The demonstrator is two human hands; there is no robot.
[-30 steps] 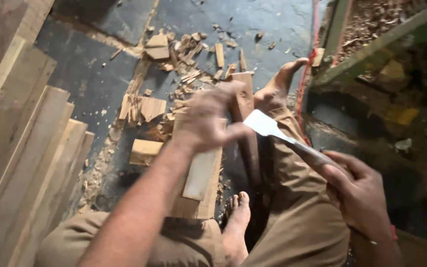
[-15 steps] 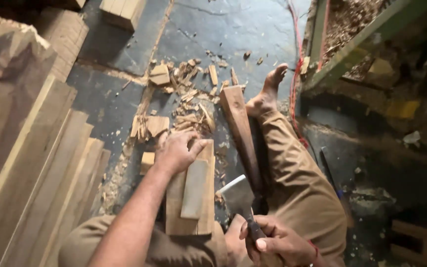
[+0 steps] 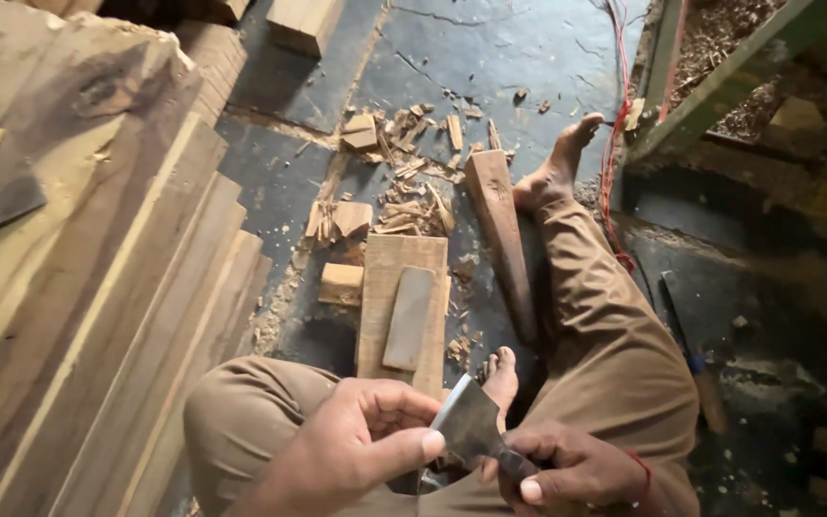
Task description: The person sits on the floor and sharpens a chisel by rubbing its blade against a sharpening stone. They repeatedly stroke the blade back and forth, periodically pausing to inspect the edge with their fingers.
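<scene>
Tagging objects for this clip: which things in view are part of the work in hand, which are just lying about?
In use:
- chisel blade, gripped by right hand, left hand thumb on its edge
- grey sharpening stone on flat wooden board

Lying about:
- stacked planks
- wood chips
- small wood block
- tapered wooden wedge
- red cord

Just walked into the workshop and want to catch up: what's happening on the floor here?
A person sits on the floor, legs around a wooden board with a grey sharpening stone on it. The right hand holds a wide chisel blade up, and the left hand has its thumb on the blade's flat. Wood chips lie beyond; planks are stacked on the left.
</scene>
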